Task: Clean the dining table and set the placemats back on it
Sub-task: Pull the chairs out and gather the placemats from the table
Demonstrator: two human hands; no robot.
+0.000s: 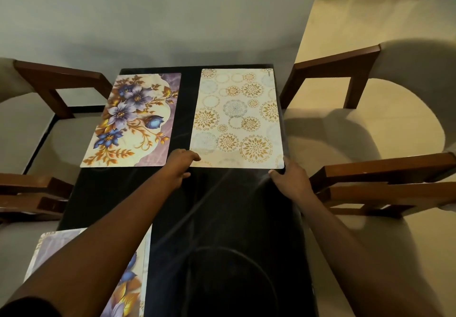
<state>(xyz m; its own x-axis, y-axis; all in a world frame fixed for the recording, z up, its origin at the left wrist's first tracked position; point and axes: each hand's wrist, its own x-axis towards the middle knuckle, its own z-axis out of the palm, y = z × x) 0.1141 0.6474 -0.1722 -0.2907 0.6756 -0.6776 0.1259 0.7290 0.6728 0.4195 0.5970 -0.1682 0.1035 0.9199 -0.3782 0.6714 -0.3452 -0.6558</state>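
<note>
dark glossy table (222, 218) runs away from me toward a plain wall (172, 20), with chairs (345, 129) drawn up on both sides. from the head view, three mats lie on it: a floral mat (133, 121) at the far left, a circle mat (237, 119) at the far right, flat and close along the table's right edge, and a near mat (130, 284) at my left, partly under my forearm. left hand (181, 163) rests on the circle mat's near left corner, fingers straight and together over the corner, thumb back on the bare top. right hand (291, 176) sits at the near right corner, thumb along the mat's near edge; its fingers are hidden behind the back of the hand, so i can't tell whether they grip the corner or only touch it. i judge the wiping done, though faint pale streaks on the top could be veins or wipe marks. the near right spot shows no mat, so one more seems left once this one is squared.
</note>
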